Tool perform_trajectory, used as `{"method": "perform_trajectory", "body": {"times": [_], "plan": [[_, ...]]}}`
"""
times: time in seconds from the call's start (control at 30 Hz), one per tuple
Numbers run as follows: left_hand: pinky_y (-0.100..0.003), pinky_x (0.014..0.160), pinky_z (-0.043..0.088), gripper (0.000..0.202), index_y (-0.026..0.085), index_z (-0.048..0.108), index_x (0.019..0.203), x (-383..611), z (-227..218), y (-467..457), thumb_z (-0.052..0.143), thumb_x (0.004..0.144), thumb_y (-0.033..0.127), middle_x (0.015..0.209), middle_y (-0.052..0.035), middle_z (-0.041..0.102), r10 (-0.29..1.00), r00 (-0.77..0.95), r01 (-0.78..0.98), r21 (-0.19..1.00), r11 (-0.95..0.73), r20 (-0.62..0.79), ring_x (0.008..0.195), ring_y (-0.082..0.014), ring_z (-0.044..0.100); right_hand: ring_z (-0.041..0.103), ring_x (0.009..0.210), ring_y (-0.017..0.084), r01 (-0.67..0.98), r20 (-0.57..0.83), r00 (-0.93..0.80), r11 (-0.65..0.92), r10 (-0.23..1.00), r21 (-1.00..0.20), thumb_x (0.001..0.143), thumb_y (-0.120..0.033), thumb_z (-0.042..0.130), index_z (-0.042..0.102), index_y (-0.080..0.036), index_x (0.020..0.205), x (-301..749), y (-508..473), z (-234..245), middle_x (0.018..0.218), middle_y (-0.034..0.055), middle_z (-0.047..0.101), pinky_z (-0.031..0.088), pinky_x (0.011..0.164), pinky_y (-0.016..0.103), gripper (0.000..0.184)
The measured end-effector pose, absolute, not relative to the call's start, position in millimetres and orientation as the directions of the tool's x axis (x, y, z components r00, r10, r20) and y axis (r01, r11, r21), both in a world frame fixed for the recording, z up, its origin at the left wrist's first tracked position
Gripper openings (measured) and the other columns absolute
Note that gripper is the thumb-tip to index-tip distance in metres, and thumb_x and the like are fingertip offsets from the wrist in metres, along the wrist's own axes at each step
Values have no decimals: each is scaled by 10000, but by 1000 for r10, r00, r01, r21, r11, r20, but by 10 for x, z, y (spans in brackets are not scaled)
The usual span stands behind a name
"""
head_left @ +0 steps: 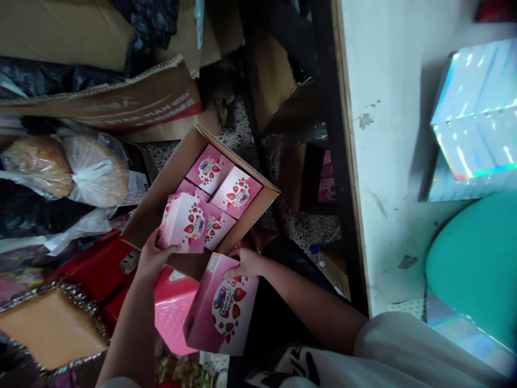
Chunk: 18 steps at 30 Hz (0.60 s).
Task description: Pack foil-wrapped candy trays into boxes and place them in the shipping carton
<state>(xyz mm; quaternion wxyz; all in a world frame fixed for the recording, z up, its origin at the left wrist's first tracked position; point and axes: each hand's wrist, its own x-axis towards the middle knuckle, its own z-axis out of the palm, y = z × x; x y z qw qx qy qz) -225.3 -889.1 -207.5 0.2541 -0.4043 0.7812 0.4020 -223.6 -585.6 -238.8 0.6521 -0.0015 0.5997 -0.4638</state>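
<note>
An open cardboard box (169,167) stands tilted in front of me with several pink strawberry-print boxes packed inside. My left hand (155,253) grips one strawberry-print box (188,223), which sits at the carton's near left corner above the others. Just outside the carton's near edge, my right hand (246,264) holds a second strawberry-print box (228,307), thumb on its top. Both held boxes look closed. Inside the carton, a packed pink box (238,191) shows its white label with red strawberries.
A pink plastic stool (173,312) is below the carton, beside a red one (97,258). Bagged goods (97,167) lie at left. On the right, a white table (388,161) bears shiny holographic boxes (476,118) and a turquoise round object (476,269); a dark frame post (339,161) borders it.
</note>
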Motion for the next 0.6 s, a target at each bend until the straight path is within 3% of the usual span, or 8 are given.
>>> {"method": "perform_trajectory", "body": {"times": [0.17,0.33,0.47,0.6], "plan": [[-411,1049,488,872,199,626,1276,-2992,-2067,-9125,846,441,320,1299,-81,643,-316,-685,-720,543,433,-656,1157,-284,615,677,755,164,607,-787,-142,575,-600,-548,594,-506,882,777,-190,925,-2266,-5832,-2380,853,7,759,468,642,222,469],[-381,963,523,898,148,631,1238,-3423,-2227,-9322,872,383,283,1197,-84,681,-202,-639,-764,584,274,-742,1020,-236,619,656,743,151,681,-764,-150,495,-628,-540,583,-461,897,773,-177,923,-2236,-5828,-2392,849,3,747,469,645,218,461],[-349,944,510,821,155,645,1130,-3318,-2218,-9212,879,353,278,1107,-47,666,-305,-686,-727,645,237,-661,966,-197,595,639,724,141,720,-766,-141,466,-627,-514,547,-472,917,767,-169,921,-2208,-5829,-2410,829,-1,735,469,643,218,504],[-400,997,470,627,182,608,949,-3197,-2064,-9016,862,396,335,967,-8,600,-458,-788,-595,701,393,-412,926,-194,571,651,763,148,724,-774,-115,481,-623,-495,539,-485,924,761,-176,926,-2207,-5817,-2419,865,0,739,475,665,218,521]]}}
